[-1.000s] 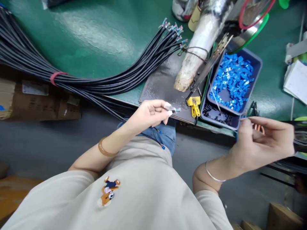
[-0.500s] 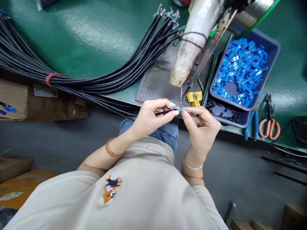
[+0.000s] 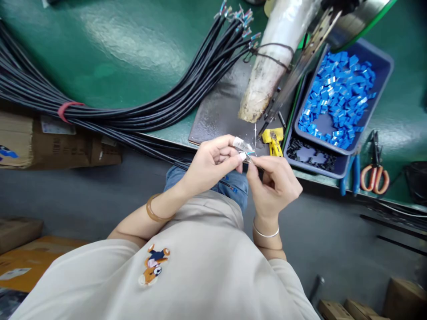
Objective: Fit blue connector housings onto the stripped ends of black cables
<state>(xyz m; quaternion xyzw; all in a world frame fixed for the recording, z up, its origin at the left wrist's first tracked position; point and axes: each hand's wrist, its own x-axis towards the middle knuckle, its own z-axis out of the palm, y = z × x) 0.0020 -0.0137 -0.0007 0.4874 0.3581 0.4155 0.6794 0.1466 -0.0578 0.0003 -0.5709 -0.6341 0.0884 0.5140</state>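
Observation:
My left hand is closed in a pinch on the end of a black cable, whose jacket is mostly hidden by the fingers. Thin coloured wires stick out past its thumb. One left fingertip has a whitish wrap. My right hand pinches at these wires with thumb and forefinger, close to the left thumb; which strand it grips is too small to tell. Just beyond the fingers, a thin silvery wire hangs down beneath a metal arm. A yellow tool lies close by.
A bundle of black cables with a red tie crosses the green table. A plastic-wrapped tube slants over a dark mat. At right are a bin of blue pieces, blue-handled pliers and orange-handled pliers.
My right hand has shifted slightly left and down, its fingers bending inward. The left fingers have curled more, and the coloured wires now fan out where the black cable end showed before.

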